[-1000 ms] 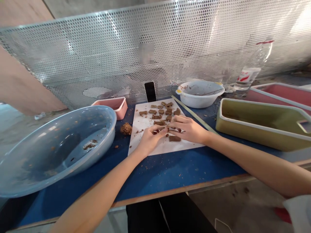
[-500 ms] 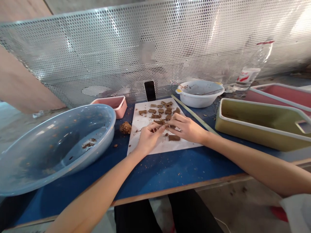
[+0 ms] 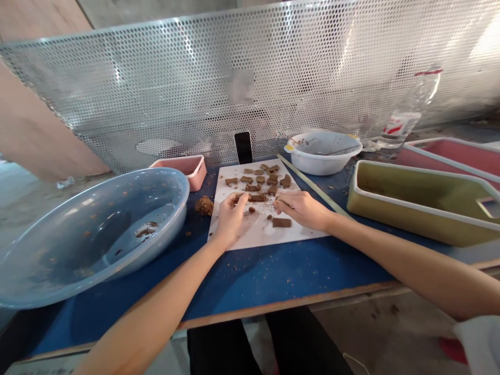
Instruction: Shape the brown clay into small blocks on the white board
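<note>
Several small brown clay-like pieces (image 3: 249, 179) lie in rough rows on a white board (image 3: 250, 237). My left hand (image 3: 231, 216) is over the board's left part, its fingers curled and pressed together; anything between them is too small to make out. To the right, my right hand (image 3: 300, 208) has its fingers pinched, and what they hold is hidden. A longer brown piece (image 3: 258, 198) lies between and just beyond the hands. Nearer me, a rectangular brown block (image 3: 282, 223) rests beside my right hand. A small brown lump (image 3: 252, 210) lies between the hands.
A large blue basin (image 3: 117, 260) stands at the left, near a pink box (image 3: 198, 177) and a brown ball (image 3: 203, 205). A phone (image 3: 244, 147) leans behind the board. At the right are a strip (image 3: 312, 185), a white basin (image 3: 324, 162), a green box (image 3: 410, 208) and a bottle (image 3: 402, 120).
My hands were together over the board and are now apart, the left one moved left and the right one slightly right. The small lump between them is now in view.
</note>
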Tool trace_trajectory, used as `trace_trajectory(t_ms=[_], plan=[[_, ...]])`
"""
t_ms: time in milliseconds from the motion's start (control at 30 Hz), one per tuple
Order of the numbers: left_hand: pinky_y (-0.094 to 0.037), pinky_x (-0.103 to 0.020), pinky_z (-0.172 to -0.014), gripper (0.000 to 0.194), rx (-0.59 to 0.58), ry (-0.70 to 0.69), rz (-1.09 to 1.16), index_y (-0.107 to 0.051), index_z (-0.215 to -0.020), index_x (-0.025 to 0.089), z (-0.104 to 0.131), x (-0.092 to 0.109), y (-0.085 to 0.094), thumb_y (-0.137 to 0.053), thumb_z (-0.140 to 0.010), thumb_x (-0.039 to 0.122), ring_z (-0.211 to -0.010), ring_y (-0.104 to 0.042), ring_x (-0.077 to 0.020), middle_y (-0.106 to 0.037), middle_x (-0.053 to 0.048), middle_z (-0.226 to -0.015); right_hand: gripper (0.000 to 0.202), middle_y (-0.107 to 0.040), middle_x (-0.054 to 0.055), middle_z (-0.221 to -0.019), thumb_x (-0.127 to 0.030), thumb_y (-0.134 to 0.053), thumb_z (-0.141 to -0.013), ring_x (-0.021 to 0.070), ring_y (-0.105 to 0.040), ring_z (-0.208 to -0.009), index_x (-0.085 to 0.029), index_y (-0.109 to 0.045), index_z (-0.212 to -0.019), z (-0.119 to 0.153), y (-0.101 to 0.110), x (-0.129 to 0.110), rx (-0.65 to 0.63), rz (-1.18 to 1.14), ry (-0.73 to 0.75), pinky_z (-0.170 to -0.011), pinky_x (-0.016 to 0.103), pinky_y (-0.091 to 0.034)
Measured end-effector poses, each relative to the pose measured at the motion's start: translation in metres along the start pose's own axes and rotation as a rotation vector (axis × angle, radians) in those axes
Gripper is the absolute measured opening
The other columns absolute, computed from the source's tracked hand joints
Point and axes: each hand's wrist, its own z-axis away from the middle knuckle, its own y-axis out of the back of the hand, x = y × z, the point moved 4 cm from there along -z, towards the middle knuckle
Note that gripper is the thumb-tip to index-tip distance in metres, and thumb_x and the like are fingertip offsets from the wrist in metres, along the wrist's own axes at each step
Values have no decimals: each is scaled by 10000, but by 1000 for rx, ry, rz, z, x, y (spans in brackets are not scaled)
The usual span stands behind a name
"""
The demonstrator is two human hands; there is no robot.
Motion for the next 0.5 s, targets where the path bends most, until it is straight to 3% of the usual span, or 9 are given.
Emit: trace_trajectory(t_ms=[200, 500], plan=[[-415, -305, -715, 303, 84, -13, -4, -641, -748, 219, -4, -1, 4, -740, -940, 431, -729, -485, -176, -497, 14, -701, 256, -822, 57, -1012, -398, -609, -1147, 203, -792, -940, -225, -789, -1088, 3, -3, 5, 140, -12, 65, -872, 324, -615], [-386, -305, -668, 287, 44, 1, -6, -675, -784, 222, -1, 2, 2, -731, -955, 445, -692, -450, -169, -470, 17, -690, 144, -854, 40, -981, -349, -748, -1068, 192, -806, -866, -231, -823, -1035, 4, -1, -3, 216, -96, 93, -842, 329, -651]])
